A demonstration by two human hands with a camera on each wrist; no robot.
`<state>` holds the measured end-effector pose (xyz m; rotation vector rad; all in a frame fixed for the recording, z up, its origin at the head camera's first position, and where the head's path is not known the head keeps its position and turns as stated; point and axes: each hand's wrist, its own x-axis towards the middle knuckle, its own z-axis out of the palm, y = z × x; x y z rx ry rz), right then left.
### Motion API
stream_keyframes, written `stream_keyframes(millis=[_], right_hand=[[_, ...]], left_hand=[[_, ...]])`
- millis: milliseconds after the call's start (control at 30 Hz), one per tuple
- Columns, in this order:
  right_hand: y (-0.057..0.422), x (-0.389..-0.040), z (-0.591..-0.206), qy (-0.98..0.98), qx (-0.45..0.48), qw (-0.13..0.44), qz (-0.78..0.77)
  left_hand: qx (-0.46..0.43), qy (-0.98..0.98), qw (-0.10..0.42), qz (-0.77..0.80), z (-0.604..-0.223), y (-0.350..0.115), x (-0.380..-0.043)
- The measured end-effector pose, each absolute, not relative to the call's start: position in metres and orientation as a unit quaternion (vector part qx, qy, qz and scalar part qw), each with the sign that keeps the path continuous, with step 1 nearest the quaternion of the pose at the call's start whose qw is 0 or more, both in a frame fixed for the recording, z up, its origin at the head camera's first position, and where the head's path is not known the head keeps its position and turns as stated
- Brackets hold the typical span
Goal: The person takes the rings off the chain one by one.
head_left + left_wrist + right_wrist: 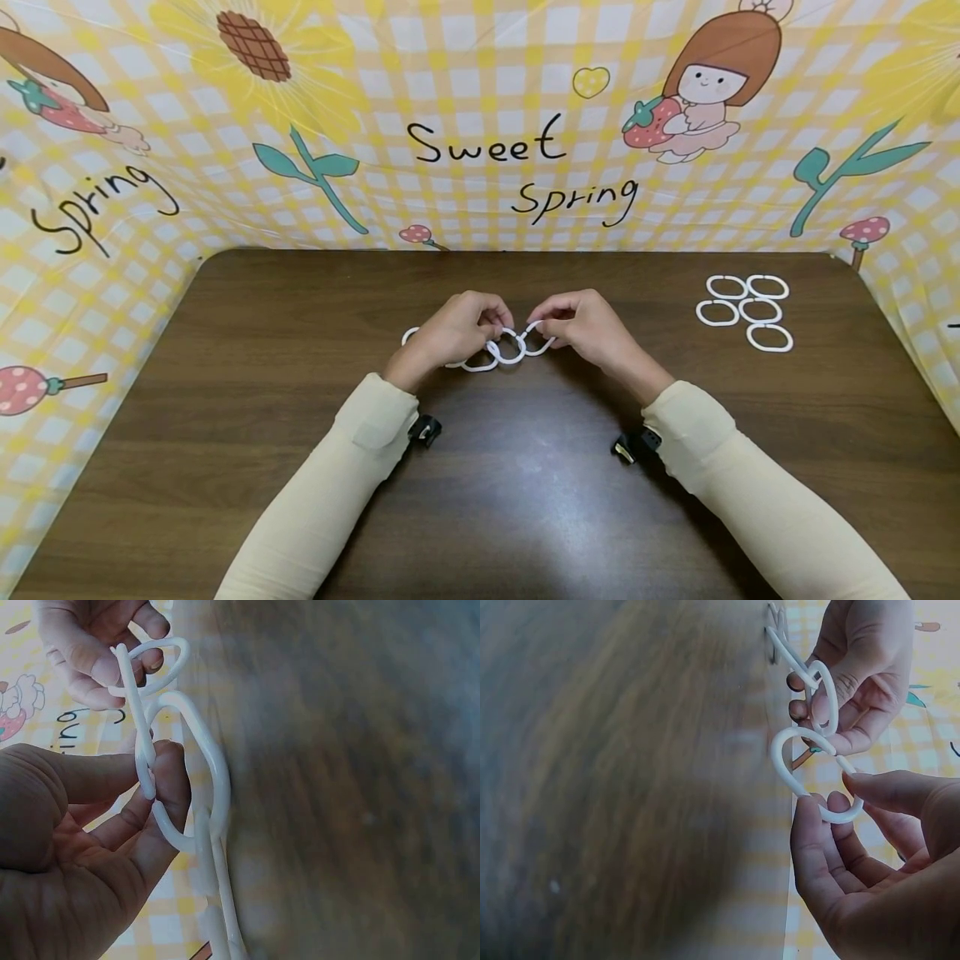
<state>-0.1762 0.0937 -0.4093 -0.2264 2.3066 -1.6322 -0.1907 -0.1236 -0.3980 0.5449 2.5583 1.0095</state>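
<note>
White plastic chain links, oval with a small gap, lie between the two hands over the table. My left hand (450, 329) pinches the end link of a short chain (480, 367), thumb against fingertips; part of the chain is hidden under that hand and wrist. My right hand (592, 332) pinches a single link (781, 757) between thumb and fingers, its gap showing in the right wrist view. This link meets the chain's end link (831, 701) close to the gap; whether it is hooked through cannot be told.
Several loose white links (769, 337) lie grouped at the back right of the brown wooden table (525, 500). A yellow checked cloth (465, 75) with printed figures hangs behind and along the sides. Each wrist wears a small black camera (426, 431).
</note>
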Motion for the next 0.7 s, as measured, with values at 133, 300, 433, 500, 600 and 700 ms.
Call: stream_keyframes(millis=[133, 300, 433, 500, 600, 700], right_hand=[[0.097, -0.176, -0.41, 0.801, -0.076, 0.156, -0.572], [0.101, -0.177, -0.411, 0.801, -0.076, 0.156, -0.573], [0.106, -0.178, -0.412, 0.804, -0.075, 0.156, -0.569], [0.108, -0.178, -0.412, 0.803, -0.073, 0.158, -0.57], [0.112, -0.178, -0.413, 0.8, -0.07, 0.161, -0.574], [0.116, -0.179, -0.413, 0.795, -0.063, 0.164, -0.58]], left_hand=[[0.193, 0.898, 0.168, 0.358, -0.399, -0.124, -0.191], [0.195, 0.897, 0.167, 0.361, -0.4, -0.123, -0.192], [0.194, 0.896, 0.169, 0.362, -0.4, -0.124, -0.192], [0.195, 0.896, 0.169, 0.361, -0.4, -0.123, -0.192], [0.196, 0.897, 0.168, 0.359, -0.401, -0.123, -0.192], [0.197, 0.897, 0.167, 0.358, -0.401, -0.123, -0.192]])
